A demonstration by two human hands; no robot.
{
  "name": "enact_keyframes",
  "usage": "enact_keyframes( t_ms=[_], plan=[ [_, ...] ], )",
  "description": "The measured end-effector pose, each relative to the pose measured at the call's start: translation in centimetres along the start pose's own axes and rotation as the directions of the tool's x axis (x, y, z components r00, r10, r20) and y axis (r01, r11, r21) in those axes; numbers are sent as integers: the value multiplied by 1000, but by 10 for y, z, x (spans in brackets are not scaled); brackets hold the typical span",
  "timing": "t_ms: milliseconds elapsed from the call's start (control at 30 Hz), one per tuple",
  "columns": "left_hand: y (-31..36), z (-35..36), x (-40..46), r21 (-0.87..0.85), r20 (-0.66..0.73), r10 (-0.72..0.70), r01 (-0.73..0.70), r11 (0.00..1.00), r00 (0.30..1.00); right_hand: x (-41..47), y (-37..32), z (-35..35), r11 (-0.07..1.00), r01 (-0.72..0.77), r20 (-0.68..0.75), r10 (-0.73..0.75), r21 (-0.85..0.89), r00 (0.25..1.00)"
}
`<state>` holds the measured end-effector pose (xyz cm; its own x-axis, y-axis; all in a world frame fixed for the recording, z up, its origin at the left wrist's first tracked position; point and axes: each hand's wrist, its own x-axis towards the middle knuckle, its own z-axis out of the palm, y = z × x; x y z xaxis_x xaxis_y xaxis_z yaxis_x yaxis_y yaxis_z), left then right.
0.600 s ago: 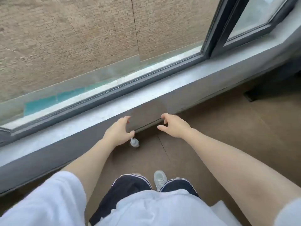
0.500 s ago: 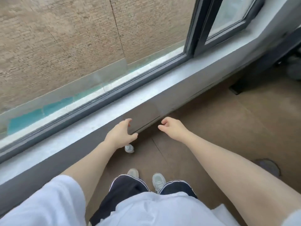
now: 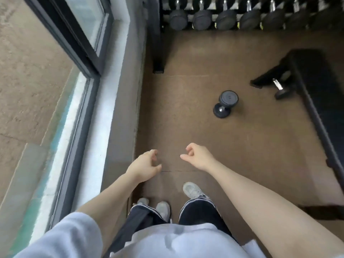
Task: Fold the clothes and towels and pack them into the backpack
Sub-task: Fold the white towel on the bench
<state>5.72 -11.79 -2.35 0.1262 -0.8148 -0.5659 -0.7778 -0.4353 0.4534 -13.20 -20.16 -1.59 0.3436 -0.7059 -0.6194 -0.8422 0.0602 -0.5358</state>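
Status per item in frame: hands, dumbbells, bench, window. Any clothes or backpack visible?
left hand: held out, fingers loosely curled, holds nothing
right hand: held out, fingers loosely curled, holds nothing
loose dumbbell: lying on the floor, apart from the rack
second dumbbell: on the floor, beside the bench
bench: standing, nothing on it
rack dumbbells: stored in a row
window: cannot tell
clothes, towels, backpack: not in view

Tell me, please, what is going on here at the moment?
A person stands beside a window on a brown gym floor, both arms held out. The left hand and right hand hang loosely curled, holding nothing. A dumbbell lies ahead, with a dumbbell rack beyond. No clothes, towels or backpack are in view.
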Motion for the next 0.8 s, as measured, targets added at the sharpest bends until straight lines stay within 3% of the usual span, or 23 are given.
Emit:
enact_keyframes(
  t_ms=[100,233,400,533,667,800],
  plan=[
    [18,19,5,121,152,146,-165,979,977,-48,40,12,985,-141,-133,153,96,979],
    [66,54,-2,192,280,317,-376,906,906,-121,96,30,901,-317,-220,387,297,895],
    [148,120,-31,246,505,475,-648,721,720,-214,169,59,716,-469,-245,649,517,720],
    [210,192,-79,234,637,512,-778,583,576,-294,221,89,565,-534,-226,790,629,569],
    [266,266,-139,204,749,519,-889,410,411,-360,270,115,452,-526,-193,859,720,474],
    [307,326,-190,116,755,572,-924,364,320,-420,315,135,357,-454,-178,903,817,391]
  ],
)
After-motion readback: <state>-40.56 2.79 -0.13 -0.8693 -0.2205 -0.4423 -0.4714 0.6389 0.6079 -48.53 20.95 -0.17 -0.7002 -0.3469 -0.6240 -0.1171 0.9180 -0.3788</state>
